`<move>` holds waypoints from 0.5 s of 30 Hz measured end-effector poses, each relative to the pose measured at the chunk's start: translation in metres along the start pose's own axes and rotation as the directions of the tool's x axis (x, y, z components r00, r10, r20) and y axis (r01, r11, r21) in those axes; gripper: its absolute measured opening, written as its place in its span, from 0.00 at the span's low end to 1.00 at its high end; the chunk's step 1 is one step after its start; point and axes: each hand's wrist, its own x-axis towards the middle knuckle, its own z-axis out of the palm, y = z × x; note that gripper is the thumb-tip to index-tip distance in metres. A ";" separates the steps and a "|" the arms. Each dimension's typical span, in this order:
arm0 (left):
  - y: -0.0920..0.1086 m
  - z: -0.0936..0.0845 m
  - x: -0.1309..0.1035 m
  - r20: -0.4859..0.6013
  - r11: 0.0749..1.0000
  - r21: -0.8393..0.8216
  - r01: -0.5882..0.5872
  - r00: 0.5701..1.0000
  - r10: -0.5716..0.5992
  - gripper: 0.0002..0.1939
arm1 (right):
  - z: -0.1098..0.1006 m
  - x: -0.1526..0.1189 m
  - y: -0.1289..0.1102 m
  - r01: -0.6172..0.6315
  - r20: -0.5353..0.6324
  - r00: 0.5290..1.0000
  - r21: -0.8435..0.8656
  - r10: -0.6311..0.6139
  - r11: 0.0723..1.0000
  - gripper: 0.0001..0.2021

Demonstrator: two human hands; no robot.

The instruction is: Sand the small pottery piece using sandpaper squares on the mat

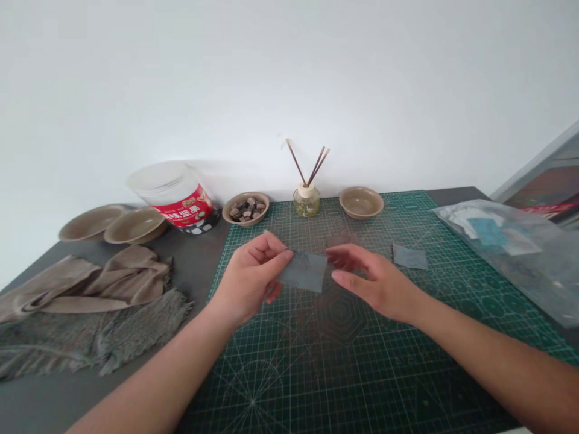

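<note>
A green cutting mat with a white grid (362,361) was laid on a dark grey table (190,265) placed against a plain white wall (289,72). A small grey rectangular piece of sheet (304,270) was held above the mat, between both hands. It was pinched at its left edge by the left hand (251,277), thumb and fingers closed on it. The right hand (375,280) was kept loosely open, its fingertips touching the right edge. The sheet looked thin, matte and slightly curved.
</note>
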 end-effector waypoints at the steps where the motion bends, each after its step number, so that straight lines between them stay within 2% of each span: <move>1: 0.000 0.002 -0.003 0.011 1.000 -0.004 0.003 1.000 -0.003 0.14 | 0.006 -0.001 -0.011 -0.057 0.075 0.996 0.222 0.041 0.973 0.18; 3: 0.001 0.006 -0.008 0.055 0.999 -0.031 0.022 0.998 -0.021 0.13 | 0.018 -0.002 -0.029 -0.124 0.093 0.992 0.461 0.091 0.879 0.14; 5: 0.002 0.006 -0.012 0.127 0.994 -0.098 0.048 0.991 -0.035 0.12 | 0.026 -0.003 -0.040 -0.102 0.066 0.995 0.601 0.077 0.793 0.12; 7: 0.002 0.004 -0.017 0.216 0.982 -0.176 0.065 0.976 -0.026 0.11 | 0.030 -0.006 -0.047 -0.054 0.037 0.999 0.699 0.040 0.713 0.16; 10: 0.005 0.000 -0.023 0.341 0.964 -0.258 0.065 0.940 0.027 0.09 | 0.030 -0.012 -0.052 0.024 0.020 0.998 0.767 -0.061 0.642 0.21; 15: 0.012 -0.003 -0.033 0.470 0.932 -0.358 0.048 0.872 0.136 0.09 | 0.028 -0.021 -0.059 0.146 -0.027 0.980 0.771 -0.198 0.619 0.23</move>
